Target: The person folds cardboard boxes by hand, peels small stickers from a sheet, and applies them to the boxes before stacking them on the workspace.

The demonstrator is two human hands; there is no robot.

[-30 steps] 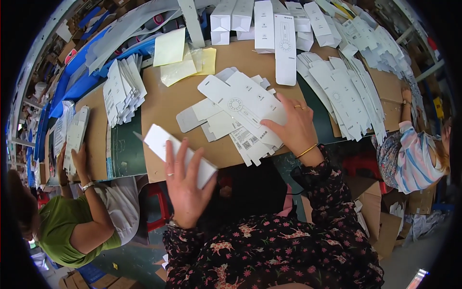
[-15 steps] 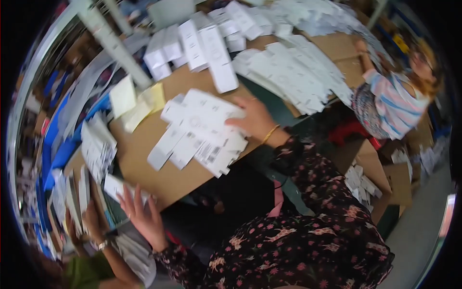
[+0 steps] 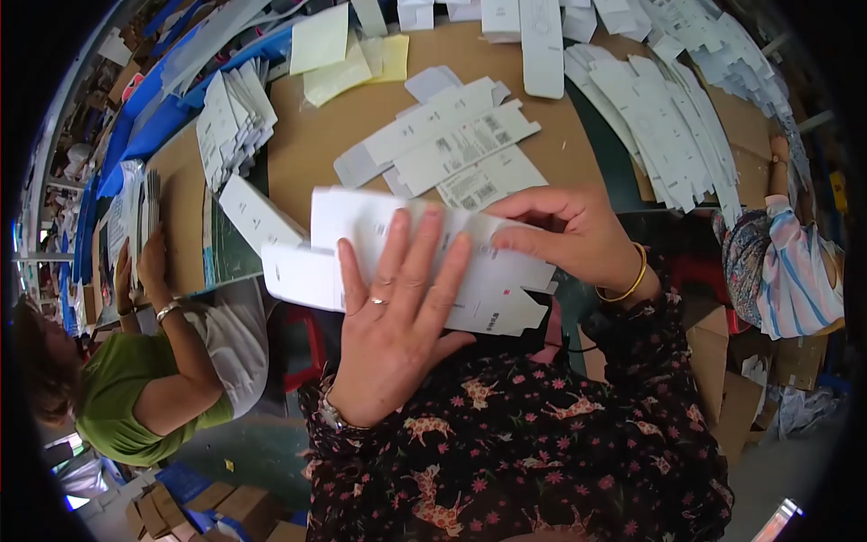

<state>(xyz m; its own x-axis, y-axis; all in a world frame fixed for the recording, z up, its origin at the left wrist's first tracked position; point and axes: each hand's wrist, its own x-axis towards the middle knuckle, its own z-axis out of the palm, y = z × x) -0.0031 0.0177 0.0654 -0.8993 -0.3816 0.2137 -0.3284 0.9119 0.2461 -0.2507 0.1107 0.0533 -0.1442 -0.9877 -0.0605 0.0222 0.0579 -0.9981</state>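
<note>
A flattened white carton (image 3: 492, 294) with flaps and small print lies across the table's near edge, close to my body. My left hand (image 3: 388, 316), wearing a ring, rests flat on it with fingers spread. At the carton's right part, my right hand (image 3: 578, 235) pinches it between thumb and bent fingers; some fingertips are hidden behind it. Just beyond, a few more flat white cartons (image 3: 465, 149) overlap on the brown cardboard table cover (image 3: 302, 154). A narrow white box (image 3: 257, 212) lies to the left of the held carton, near its end.
A bunch of flat cartons (image 3: 237, 122) leans at the left, near pale paper sheets (image 3: 321, 45). White boxes (image 3: 542, 50) stand at the back; fanned flat cartons (image 3: 650, 126) lie right. A person in green (image 3: 158, 388) works at left, another in striped sleeves (image 3: 799, 271) at right.
My right hand has brought a carton off the pile towards my body. My left hand has come from the left onto it. The view has turned, showing more of the person at left.
</note>
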